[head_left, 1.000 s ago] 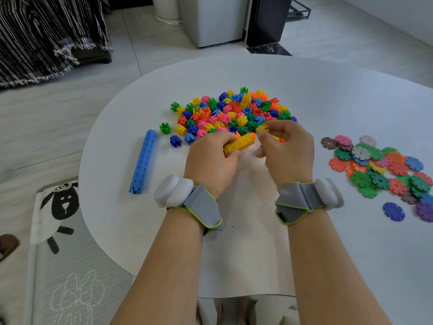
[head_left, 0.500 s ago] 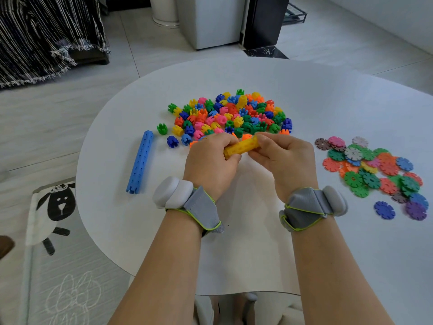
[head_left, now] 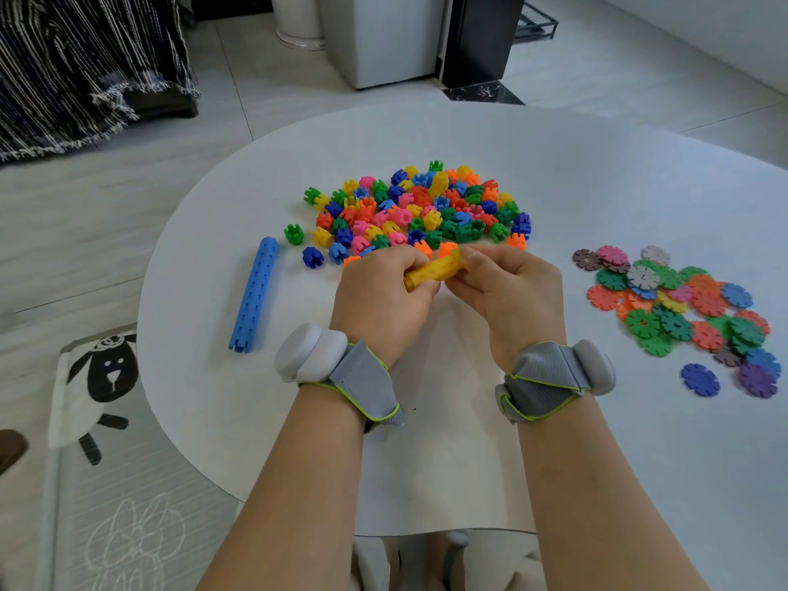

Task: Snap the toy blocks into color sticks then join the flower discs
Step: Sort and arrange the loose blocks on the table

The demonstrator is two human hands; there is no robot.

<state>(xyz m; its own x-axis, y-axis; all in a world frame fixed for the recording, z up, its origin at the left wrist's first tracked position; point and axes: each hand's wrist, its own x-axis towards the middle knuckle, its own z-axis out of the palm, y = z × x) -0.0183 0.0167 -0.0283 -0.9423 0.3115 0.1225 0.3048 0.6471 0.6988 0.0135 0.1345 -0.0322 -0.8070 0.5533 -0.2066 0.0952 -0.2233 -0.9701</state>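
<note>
One blue stick finished; left hand and right hand both grip a short yellow stick; block pile, flower discs still loose

Yellow for the short stick, blue for the long stick. Green, pink, orange, blue and yellow mixed through the block pile. Green, orange, purple, pink and white among the discs. White table. Grey wristbands edged in lime. Black-and-white stripes on the blanket.
</note>
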